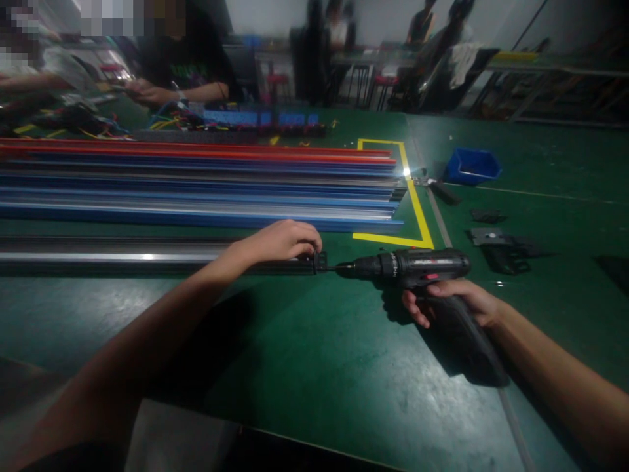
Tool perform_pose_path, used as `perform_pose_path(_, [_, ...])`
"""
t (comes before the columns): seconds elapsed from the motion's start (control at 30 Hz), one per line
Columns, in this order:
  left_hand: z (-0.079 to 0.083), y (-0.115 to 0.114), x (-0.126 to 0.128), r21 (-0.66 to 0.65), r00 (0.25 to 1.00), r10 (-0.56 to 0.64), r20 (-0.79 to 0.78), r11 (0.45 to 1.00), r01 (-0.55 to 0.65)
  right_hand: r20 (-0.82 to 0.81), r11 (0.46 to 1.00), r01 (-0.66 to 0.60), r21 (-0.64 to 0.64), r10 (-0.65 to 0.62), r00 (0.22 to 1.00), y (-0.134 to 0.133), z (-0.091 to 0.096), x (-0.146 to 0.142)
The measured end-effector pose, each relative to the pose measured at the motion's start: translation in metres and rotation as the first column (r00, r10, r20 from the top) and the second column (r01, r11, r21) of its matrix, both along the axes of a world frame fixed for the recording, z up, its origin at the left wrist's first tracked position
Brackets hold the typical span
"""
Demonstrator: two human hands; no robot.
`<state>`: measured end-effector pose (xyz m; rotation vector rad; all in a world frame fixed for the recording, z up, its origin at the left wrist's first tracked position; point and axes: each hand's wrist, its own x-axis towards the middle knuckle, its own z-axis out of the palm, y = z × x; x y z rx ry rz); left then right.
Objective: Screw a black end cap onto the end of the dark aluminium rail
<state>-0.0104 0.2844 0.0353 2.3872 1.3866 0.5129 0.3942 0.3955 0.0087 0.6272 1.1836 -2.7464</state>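
Observation:
A long dark metal rail (122, 254) lies across the green table (314, 367) in front of me. My left hand (282, 241) is closed over the rail's right end, fingers curled down beside a small black end piece (320, 261). My right hand (449, 303) grips the handle of a black cordless drill (417, 267). The drill lies level, and its bit tip touches the end piece at the rail's end.
A stack of long blue, red and silver rails (196, 183) lies behind my rail, ending at yellow floor-tape lines (417, 210). A blue bin (472, 165) and black flat parts (501, 249) sit to the right. Other people work with wires at the far left.

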Motion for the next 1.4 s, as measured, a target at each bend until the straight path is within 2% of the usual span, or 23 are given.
perform_pose_path(0.23, [-0.0018,0.0007,-0.0008,0.003,1.000,0.004,0.013,1.000,-0.004,-0.007,0.998,-0.006,-0.065,0.006,1.000,0.0022,-0.0038,0.0018])
perform_pose_path(0.4, [-0.0024,0.0004,-0.0018,0.000,1.000,-0.001,0.017,1.000,0.001,-0.039,0.999,-0.032,-0.040,0.031,0.999,0.0025,-0.0037,0.0005])
perform_pose_path(0.57, [-0.0036,0.0012,-0.0020,0.000,1.000,-0.001,0.013,1.000,0.001,-0.057,0.997,-0.024,-0.066,0.021,0.998,-0.0001,-0.0009,-0.0021])
perform_pose_path(0.83, [-0.0043,0.0026,-0.0025,0.002,1.000,-0.004,0.006,1.000,0.004,-0.137,0.996,-0.057,-0.065,0.048,0.989,0.0026,-0.0078,-0.0009])
perform_pose_path(1.4, [-0.0016,0.0009,-0.0008,-0.001,1.000,0.013,-0.009,1.000,-0.013,-0.046,0.998,0.007,-0.060,-0.010,0.999,-0.0025,-0.0006,-0.0022])
